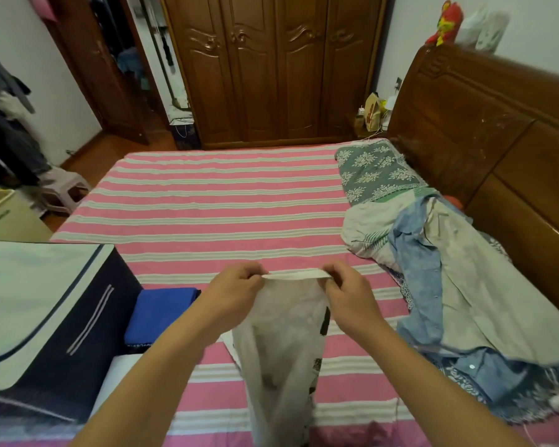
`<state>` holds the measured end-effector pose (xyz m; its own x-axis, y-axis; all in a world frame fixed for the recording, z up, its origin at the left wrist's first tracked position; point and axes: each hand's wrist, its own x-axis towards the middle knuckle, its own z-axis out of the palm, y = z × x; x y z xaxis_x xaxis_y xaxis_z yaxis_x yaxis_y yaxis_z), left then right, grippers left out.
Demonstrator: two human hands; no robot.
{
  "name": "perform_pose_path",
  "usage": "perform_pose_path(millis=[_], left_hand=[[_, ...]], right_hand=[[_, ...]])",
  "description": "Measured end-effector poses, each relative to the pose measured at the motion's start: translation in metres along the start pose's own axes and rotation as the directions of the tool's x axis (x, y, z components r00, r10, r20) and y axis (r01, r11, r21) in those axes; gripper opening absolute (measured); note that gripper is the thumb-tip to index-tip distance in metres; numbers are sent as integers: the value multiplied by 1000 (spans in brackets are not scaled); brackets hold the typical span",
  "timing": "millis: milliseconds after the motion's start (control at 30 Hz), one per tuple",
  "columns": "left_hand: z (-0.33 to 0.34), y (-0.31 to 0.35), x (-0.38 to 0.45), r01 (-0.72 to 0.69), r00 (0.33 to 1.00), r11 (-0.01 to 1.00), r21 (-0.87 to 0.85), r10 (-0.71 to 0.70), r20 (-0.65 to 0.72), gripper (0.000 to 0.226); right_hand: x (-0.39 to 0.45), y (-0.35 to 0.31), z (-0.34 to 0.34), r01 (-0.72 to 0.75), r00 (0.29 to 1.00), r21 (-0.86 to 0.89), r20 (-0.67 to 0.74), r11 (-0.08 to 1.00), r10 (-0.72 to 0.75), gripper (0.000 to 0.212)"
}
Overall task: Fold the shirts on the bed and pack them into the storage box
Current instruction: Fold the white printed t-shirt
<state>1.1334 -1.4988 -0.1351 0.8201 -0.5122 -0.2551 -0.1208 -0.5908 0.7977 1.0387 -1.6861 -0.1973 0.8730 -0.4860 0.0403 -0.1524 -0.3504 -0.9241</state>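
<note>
Both hands, left hand (236,282) and right hand (349,285), each hold a pinching grip on the top edge of a thin white shirt (281,343) hanging over the near pink-striped bed (207,201). Keep that edge taut and level, then lower it flat before folding; the dark fabric storage box (52,317) waits at left.

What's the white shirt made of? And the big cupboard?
The white shirt looks like thin, soft cloth, maybe cotton: it hangs limp and wrinkly from both hands. The cupboard looks like polished brown wood: it shines and has carved doors.
</note>
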Motion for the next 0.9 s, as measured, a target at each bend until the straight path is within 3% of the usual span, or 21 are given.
perform_pose_path(millis=[133, 200, 300, 367, 433, 533, 633, 767, 900], left_hand=[[-10, -3, -7, -28, 985, 994, 102, 11, 171, 7], [-5, 5, -9, -77, 971, 997, 18, 70, 227, 32], [5, 19, -8, -174, 979, 985, 1, 173, 108, 29], [5, 26, -6, -215, 976, 970, 117, 216, 4, 13], [1, 31, -5, -235, 968, 951, 201, 248, -40, 11], [-1, 44, -6, -303, 946, 896, 325, 324, -11, 14], [8, 53, -5, -332, 941, 879, 342, 335, 52, 7], [11, 55, 2, -258, 944, 834, 487, 325, -57, 32], [14, 57, 4, -266, 927, 775, 572, 369, -69, 29]], right_hand=[[7, -26, -6, 97, 986, 28, 136, 995, -100, 25], [10, -38, -3, 168, 970, 27, 174, 985, -170, 22], [12, -49, 2, 252, 943, -46, 238, 967, -234, 15], [14, -49, 1, 279, 944, -95, 211, 956, -255, 14], [17, -50, -4, 257, 957, -68, 159, 964, -244, 14], [19, -56, -9, 257, 957, -61, 156, 964, -245, 14], [20, -64, -11, 308, 941, -81, 173, 948, -291, 16], [23, -60, -14, 337, 939, -119, 113, 934, -325, 21], [24, -57, -13, 335, 941, -102, 81, 937, -327, 20]])
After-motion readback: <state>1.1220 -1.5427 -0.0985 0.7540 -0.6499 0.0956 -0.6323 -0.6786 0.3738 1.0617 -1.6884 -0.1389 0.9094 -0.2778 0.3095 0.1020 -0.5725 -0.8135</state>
